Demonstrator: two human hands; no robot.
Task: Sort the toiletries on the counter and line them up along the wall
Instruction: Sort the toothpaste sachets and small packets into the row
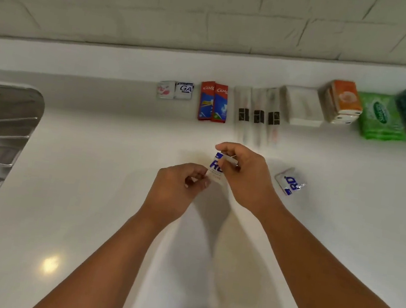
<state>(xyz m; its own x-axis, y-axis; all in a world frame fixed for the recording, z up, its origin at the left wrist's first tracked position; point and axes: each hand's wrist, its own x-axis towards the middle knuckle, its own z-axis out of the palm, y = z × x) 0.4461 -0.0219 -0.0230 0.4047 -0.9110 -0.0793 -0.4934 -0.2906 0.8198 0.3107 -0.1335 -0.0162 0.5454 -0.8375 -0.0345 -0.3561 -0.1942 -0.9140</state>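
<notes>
My left grip (178, 188) and right grip (244, 176) both pinch one blue-lettered sachet (216, 165) above the table (83, 215); a second sachet (290, 182) lies to its right. I'd lay mine flat, label up, beside the wall sachets (175, 90), edges squared to the wall (216, 12).

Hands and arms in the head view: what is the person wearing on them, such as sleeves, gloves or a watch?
The left hand and right hand have no gloves; the left forearm and right forearm are bare to the frame's edge, with no sleeve, watch or bracelet.
</notes>
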